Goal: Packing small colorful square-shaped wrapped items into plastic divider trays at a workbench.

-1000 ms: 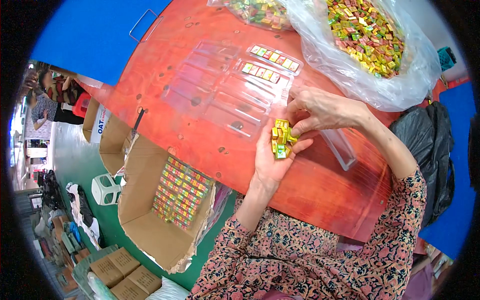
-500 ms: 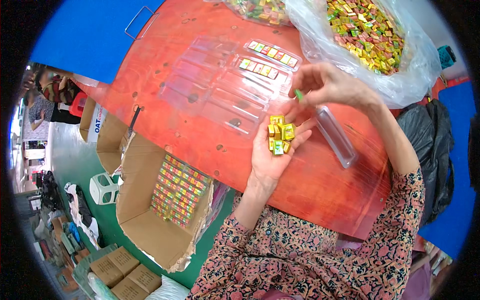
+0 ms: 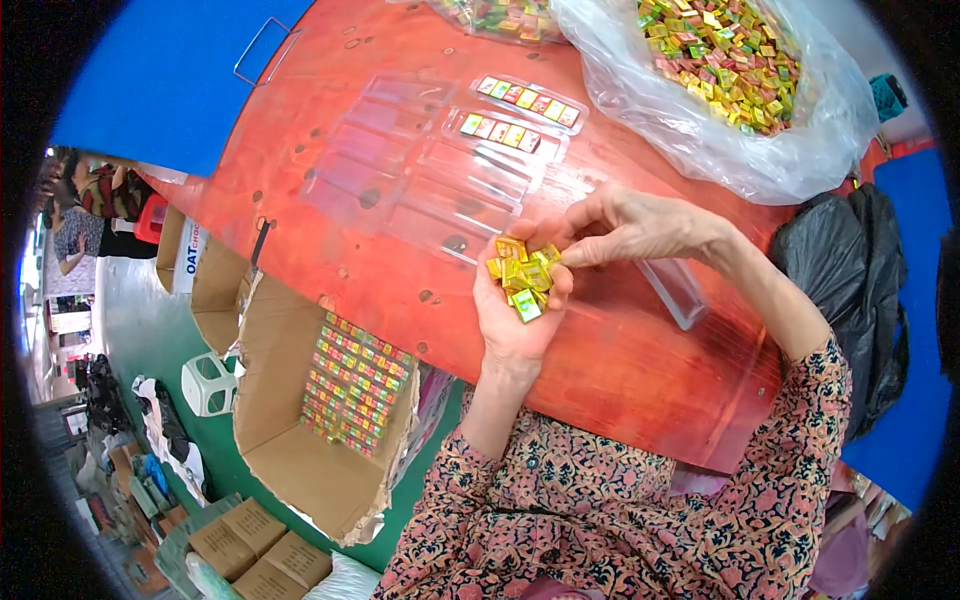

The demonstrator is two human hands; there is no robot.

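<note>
Small foil-wrapped cubes (image 3: 523, 275), mostly yellow with a green-faced one, lie heaped in the cupped palm of my left hand (image 3: 515, 325). Over the heap's right edge, my right hand (image 3: 630, 228) has its thumb and fingers pinched together at the cubes. What sits between those fingertips is hidden. Just beyond my hands lies a clear plastic tray (image 3: 470, 185) with long compartments. Its two far-right compartments hold a row of cubes (image 3: 528, 102) and another row of cubes (image 3: 500, 132). A narrow clear plastic tray (image 3: 675, 292) rests partly under my right forearm.
A big clear bag (image 3: 625, 125) full of loose cubes stands at the far right of the red table (image 3: 610, 380). Below the table's left edge, an open cardboard box (image 3: 275, 440) holds filled trays (image 3: 355, 385). A black plastic bag (image 3: 835, 270) hangs at the right.
My right hand has come down to the heap in my left palm. The green cube it pinched earlier no longer shows between its fingers. My left fingers have curled in more.
</note>
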